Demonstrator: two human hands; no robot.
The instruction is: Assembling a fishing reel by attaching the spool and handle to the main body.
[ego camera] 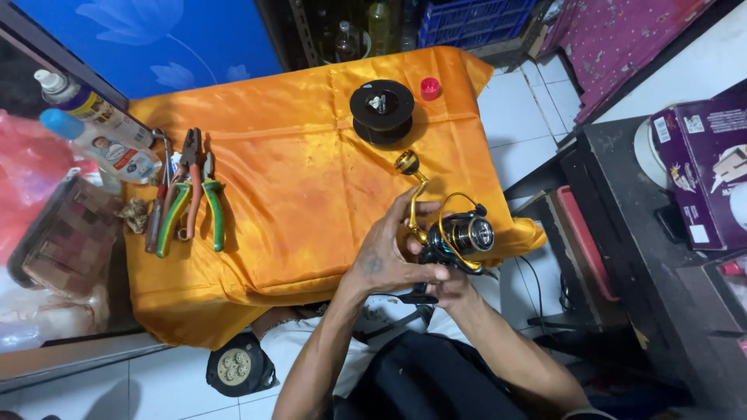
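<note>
Both my hands hold a black and gold spinning fishing reel [461, 235] over the near right edge of a table draped in orange cloth [296, 179]. My left hand [389, 253] wraps the reel body from the left, fingers up by the gold crank arm and its round knob [407, 163]. My right hand [450, 289] grips the reel from below, mostly hidden under it. The spool faces right.
A black line spool [381, 109] and a small red cap [430, 88] lie at the far edge. Pliers and cutters [189, 194] sit at the left, with two bottles [101, 128] beyond. A dark cabinet with a purple box [704, 171] stands right.
</note>
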